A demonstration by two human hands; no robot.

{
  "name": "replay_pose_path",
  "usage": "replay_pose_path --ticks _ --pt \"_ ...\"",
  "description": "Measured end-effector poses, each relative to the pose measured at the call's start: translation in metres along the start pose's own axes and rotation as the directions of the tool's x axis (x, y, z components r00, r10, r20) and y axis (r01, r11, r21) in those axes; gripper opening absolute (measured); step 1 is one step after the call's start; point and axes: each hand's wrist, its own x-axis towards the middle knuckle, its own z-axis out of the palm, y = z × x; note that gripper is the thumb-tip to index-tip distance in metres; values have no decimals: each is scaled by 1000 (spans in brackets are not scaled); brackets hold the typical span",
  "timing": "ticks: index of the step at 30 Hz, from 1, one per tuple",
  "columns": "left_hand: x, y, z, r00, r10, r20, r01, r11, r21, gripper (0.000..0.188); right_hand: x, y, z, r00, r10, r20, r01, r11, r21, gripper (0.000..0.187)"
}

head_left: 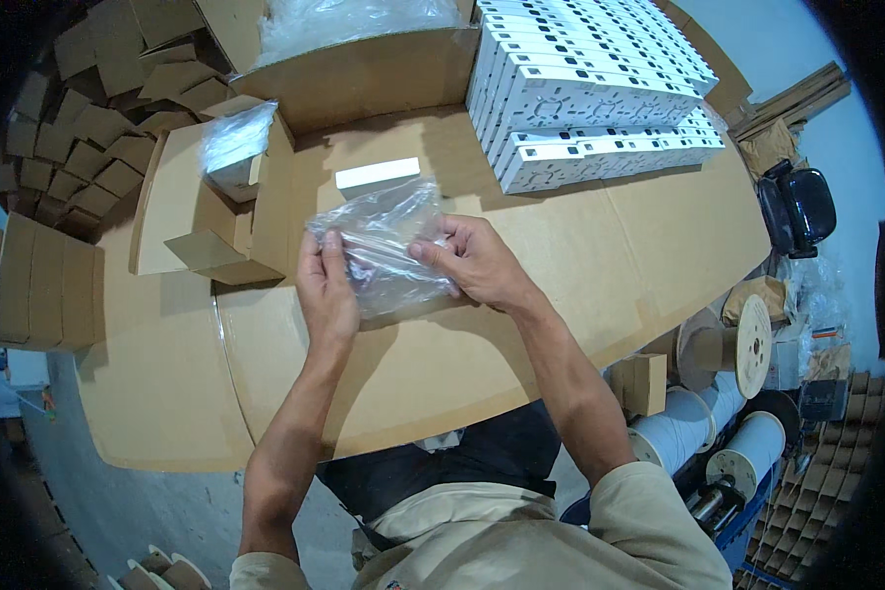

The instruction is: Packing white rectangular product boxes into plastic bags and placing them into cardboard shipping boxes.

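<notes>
Between my two hands, over the cardboard-covered table, is a clear plastic bag [388, 246]. My left hand [327, 285] pinches its left edge, thumb on top. At the bag's right side my right hand [477, 258] grips it, thumb pressed on the film. Whether anything lies inside the bag I cannot make out. Just beyond it rests a small white box [378, 177]. To the left stands an open cardboard box [265, 231] with its flaps spread, and a bundle of clear plastic bags [238, 138] sits at its far end.
White printed boxes [600, 103] are stacked at the far right of the table [600, 256]. Behind is a large carton [364, 84] with plastic film. Folded cardboard [88, 138] is piled at the left. Wire spools [674, 428] and a black chair [796, 206] stand on the right.
</notes>
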Motion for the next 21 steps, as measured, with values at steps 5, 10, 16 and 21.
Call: replay_pose_path --ticks 5,10,16,21 --pt "2 6 -4 988 141 -70 -138 990 42 21 -6 -14 -16 952 276 134 -265 960 -90 19" --pt "-2 4 -4 996 89 15 -90 995 49 20 -1 12 -11 998 4 60 -17 973 231 19" --pt "-3 2 -1 986 167 -5 -165 976 139 21 6 15 -13 1000 -4 -25 15 880 474 21" --pt "-8 2 -3 995 86 44 -91 987 130 19 4 9 -10 998 -31 -60 47 961 273 18"
